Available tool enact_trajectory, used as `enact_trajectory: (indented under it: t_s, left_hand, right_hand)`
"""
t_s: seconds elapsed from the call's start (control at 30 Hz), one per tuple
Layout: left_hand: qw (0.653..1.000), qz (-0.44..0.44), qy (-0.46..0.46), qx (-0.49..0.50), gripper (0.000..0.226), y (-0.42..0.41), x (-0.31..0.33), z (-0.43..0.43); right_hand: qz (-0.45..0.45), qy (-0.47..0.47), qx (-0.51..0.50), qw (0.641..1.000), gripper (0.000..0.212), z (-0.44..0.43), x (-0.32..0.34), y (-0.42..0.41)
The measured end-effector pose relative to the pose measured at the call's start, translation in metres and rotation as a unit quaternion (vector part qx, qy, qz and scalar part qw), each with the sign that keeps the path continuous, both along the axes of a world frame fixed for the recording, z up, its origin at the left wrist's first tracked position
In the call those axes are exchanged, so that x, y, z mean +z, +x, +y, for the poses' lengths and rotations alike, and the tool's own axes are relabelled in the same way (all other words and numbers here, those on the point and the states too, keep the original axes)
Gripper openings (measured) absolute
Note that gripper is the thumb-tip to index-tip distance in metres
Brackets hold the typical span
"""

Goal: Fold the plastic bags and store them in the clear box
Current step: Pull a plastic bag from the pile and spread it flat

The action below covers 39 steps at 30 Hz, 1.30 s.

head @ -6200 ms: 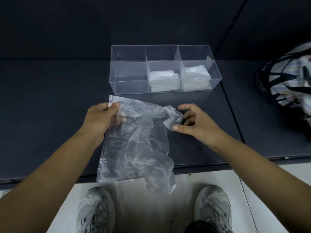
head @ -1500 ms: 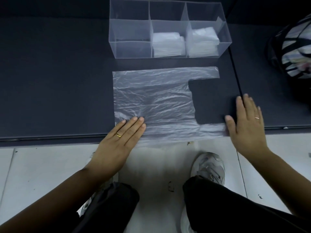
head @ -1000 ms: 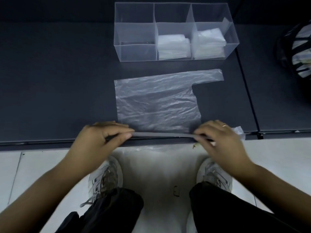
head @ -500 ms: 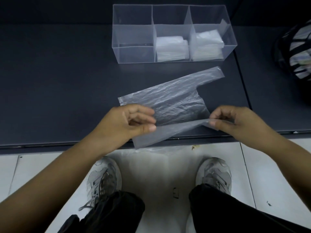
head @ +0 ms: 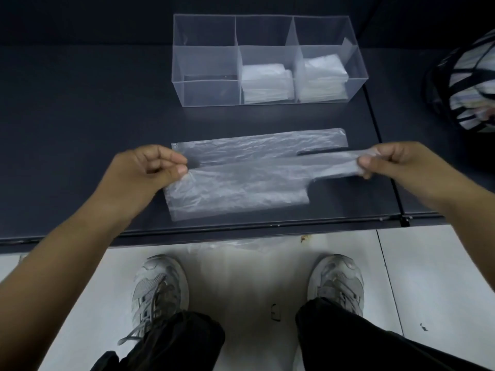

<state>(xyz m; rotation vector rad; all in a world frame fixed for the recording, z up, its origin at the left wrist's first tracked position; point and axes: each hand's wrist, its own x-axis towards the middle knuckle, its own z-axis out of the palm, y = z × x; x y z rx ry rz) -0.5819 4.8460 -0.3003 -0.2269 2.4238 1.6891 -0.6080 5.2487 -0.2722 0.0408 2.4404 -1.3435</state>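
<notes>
Left hand (head: 150, 170): pinching the bottom-end corner of the plastic bag (head: 241, 188) between thumb and curled fingers, lifted a touch off the surface (head: 80, 129).
Right hand (head: 388, 159): same deal at the other end, thumb and fingers pinched on one handle strip and pulling it taut.
Why held like that: looks like a lengthwise fold, with the gripped edge stretched tight so it can land square on the far half.
Bag: flat on the surface between the hands. Crease runs along the near side, far handle lies loose just past the held one.
Clear box (head: 206, 92): well behind the bag, three compartments. Folded bags (head: 265, 84) stacked in the middle one, another stack (head: 321, 79) in the right one, left one looks bare.
Likely reason: left slot probably waiting for this bag, but several more folds needed first.
Hard to tell: how many layers sit under the fold, since the film is see-through and crinkly.
Cut off: striped thing in a dark net (head: 466, 84) at the right edge, no clue what exactly.
Also murky: pale film on the floor (head: 235, 243) below the surface edge, maybe another bag.
</notes>
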Motion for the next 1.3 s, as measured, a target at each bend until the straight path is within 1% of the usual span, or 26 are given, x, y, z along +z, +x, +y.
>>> enact_trajectory:
  t_s: [0.07,0.13,0.17,0.23,0.37,0.43,0.47,0.53,0.57,0.63,0.67,0.73,0.77,0.83,0.93,0.97,1.0,1.03,1.07,1.1,1.13,1.17,1.2,1.23,1.27,1.3]
  left_hand:
    - [1.0,0.015,-0.019,0.012,0.019,-0.014,-0.002,-0.001]
    - [0.998,0.027,-0.039,0.029,0.015,-0.028,-0.007,0.0]
    - [0.997,0.031,-0.054,0.034,0.012,-0.033,-0.01,0.001]
    - [0.995,0.036,-0.085,0.04,0.009,-0.042,-0.016,0.002]
    - [0.985,0.045,-0.16,0.047,0.008,-0.051,-0.026,0.006]
    - [0.977,0.049,-0.198,0.06,0.014,-0.051,-0.024,0.009]
    - [0.966,0.075,-0.24,0.067,0.019,-0.049,-0.021,0.011]
    - [0.921,0.187,-0.338,0.054,0.02,-0.043,-0.012,0.021]
    - [0.901,0.245,-0.358,0.028,0.018,-0.036,-0.007,0.031]
    - [0.879,0.304,-0.363,-0.058,0.023,-0.02,-0.007,0.057]
    - [0.876,0.302,-0.36,-0.11,0.029,-0.011,-0.011,0.07]
    - [0.887,0.224,-0.356,-0.191,0.04,0.001,-0.021,0.089]
    - [0.89,0.175,-0.368,-0.206,0.046,0.004,-0.028,0.092]
    - [0.877,0.11,-0.419,-0.207,0.056,0.004,-0.042,0.088]
    - [0.852,0.089,-0.473,-0.205,0.07,0.005,-0.051,0.081]
    - [0.844,0.089,-0.485,-0.21,0.073,0.005,-0.052,0.08]
    - [0.838,0.09,-0.494,-0.215,0.074,0.005,-0.052,0.08]
    - [0.833,0.09,-0.501,-0.217,0.074,0.005,-0.052,0.08]
    - [0.829,0.091,-0.506,-0.218,0.073,0.004,-0.053,0.08]
    - [0.827,0.091,-0.509,-0.219,0.073,0.003,-0.053,0.08]
    - [0.827,0.092,-0.51,-0.219,0.074,0.002,-0.053,0.08]
    - [0.827,0.094,-0.51,-0.218,0.074,0.001,-0.053,0.081]
    - [0.827,0.095,-0.508,-0.219,0.075,0.001,-0.054,0.081]
    - [0.827,0.096,-0.507,-0.221,0.076,0.0,-0.054,0.08]
    - [0.826,0.096,-0.507,-0.224,0.076,-0.001,-0.055,0.08]
    - [0.825,0.097,-0.509,-0.227,0.076,-0.002,-0.055,0.079]
  right_hand:
    - [0.01,0.007,-0.052,0.999,0.02,-0.005,-0.01,-0.015]
    - [0.02,0.029,-0.106,0.994,0.017,-0.01,-0.023,-0.031]
    - [0.027,0.046,-0.125,0.991,0.022,-0.013,-0.029,-0.038]
    - [0.04,0.08,-0.145,0.985,0.031,-0.017,-0.039,-0.049]
    - [0.042,0.129,-0.17,0.976,0.027,-0.021,-0.049,-0.06]
    - [0.048,0.143,-0.179,0.972,0.027,-0.021,-0.05,-0.063]
    - [0.051,0.152,-0.177,0.971,0.028,-0.021,-0.05,-0.065]
    - [0.052,0.171,-0.17,0.969,0.031,-0.021,-0.051,-0.067]
    - [0.05,0.179,-0.168,0.968,0.032,-0.021,-0.052,-0.067]
    - [0.045,0.189,-0.166,0.967,0.03,-0.02,-0.053,-0.068]
    - [0.044,0.194,-0.166,0.966,0.028,-0.02,-0.054,-0.068]
    - [0.049,0.209,-0.162,0.963,0.023,-0.021,-0.054,-0.069]
    - [0.054,0.217,-0.16,0.961,0.021,-0.022,-0.054,-0.069]
    - [0.064,0.232,-0.157,0.958,0.019,-0.024,-0.052,-0.068]
    - [0.061,0.274,-0.144,0.949,0.016,-0.03,-0.045,-0.065]
    - [0.069,0.302,-0.143,0.94,0.014,-0.035,-0.041,-0.062]
    - [0.094,0.348,-0.141,0.922,0.013,-0.042,-0.037,-0.06]
    - [0.136,0.402,-0.136,0.895,0.017,-0.051,-0.032,-0.057]
    - [0.187,0.439,-0.123,0.87,0.023,-0.064,-0.028,-0.053]
    - [0.243,0.439,-0.098,0.86,0.028,-0.081,-0.026,-0.047]
    - [0.284,0.399,-0.056,0.87,0.032,-0.102,-0.025,-0.04]
    - [0.303,0.337,0.005,0.891,0.035,-0.124,-0.026,-0.031]
    - [0.296,0.274,0.076,0.912,0.039,-0.145,-0.031,-0.022]
    - [0.267,0.231,0.14,0.925,0.043,-0.164,-0.039,-0.012]
    - [0.237,0.218,0.185,0.929,0.047,-0.176,-0.048,-0.005]
    - [0.218,0.234,0.206,0.925,0.051,-0.181,-0.058,-0.001]
